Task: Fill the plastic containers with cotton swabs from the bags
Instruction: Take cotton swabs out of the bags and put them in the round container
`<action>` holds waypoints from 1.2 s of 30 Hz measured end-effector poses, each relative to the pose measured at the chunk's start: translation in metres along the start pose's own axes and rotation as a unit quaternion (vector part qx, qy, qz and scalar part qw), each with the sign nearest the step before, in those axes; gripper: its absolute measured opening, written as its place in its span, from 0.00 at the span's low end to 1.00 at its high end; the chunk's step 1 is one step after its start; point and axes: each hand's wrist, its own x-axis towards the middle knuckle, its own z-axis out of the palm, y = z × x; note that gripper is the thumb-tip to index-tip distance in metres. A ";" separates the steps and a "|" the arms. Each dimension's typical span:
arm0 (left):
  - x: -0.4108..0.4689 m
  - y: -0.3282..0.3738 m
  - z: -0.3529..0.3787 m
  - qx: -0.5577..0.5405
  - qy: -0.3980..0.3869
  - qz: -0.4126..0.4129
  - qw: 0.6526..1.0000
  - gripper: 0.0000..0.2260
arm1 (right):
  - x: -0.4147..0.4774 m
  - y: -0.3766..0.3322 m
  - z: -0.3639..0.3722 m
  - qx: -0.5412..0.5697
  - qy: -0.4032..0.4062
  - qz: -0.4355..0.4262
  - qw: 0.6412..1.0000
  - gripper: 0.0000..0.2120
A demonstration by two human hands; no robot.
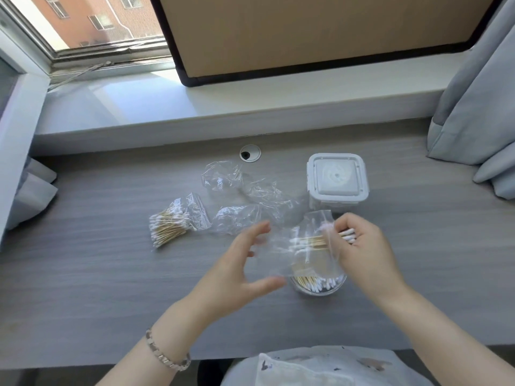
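Swab bundle [309, 242], light and stiff (I judge), lies in the limp, slippery clear bag [276, 257] at 12 o'clock of the round container [317, 292]. Right hand [362, 246] grips the sticks near their tips; left hand [245, 263] spread wide at the film.

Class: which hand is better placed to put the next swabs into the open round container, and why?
Right. The right hand has a grip on a bunch of swabs, close over the round container. The left hand, fingers spread, only touches the clear bag.
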 end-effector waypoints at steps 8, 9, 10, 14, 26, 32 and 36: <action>0.028 -0.018 -0.004 0.157 0.192 -0.072 0.966 0.11 | 0.018 -0.001 -0.015 -0.095 0.100 -0.032 0.990 0.13; 0.029 -0.025 -0.008 0.203 0.171 -0.129 0.956 0.15 | 0.020 -0.001 -0.019 -0.092 0.097 -0.032 0.991 0.14; 0.030 -0.031 -0.009 0.250 0.132 -0.190 0.940 0.22 | 0.021 0.000 -0.021 -0.092 0.088 -0.031 0.991 0.14; 0.029 -0.006 -0.003 0.114 0.136 -0.188 0.966 0.36 | 0.016 -0.002 -0.016 -0.105 0.052 -0.054 0.992 0.15; 0.041 0.060 0.044 -0.378 0.006 -0.038 0.925 0.15 | 0.015 -0.017 0.011 -0.146 0.029 -0.144 0.978 0.12; 0.039 0.057 0.030 -0.100 -0.119 0.043 0.987 0.05 | 0.018 -0.027 0.000 -0.214 -0.077 -0.137 0.964 0.15; 0.039 0.063 0.035 -0.149 -0.088 0.067 0.983 0.06 | 0.015 -0.030 0.002 0.114 -0.080 0.024 0.990 0.09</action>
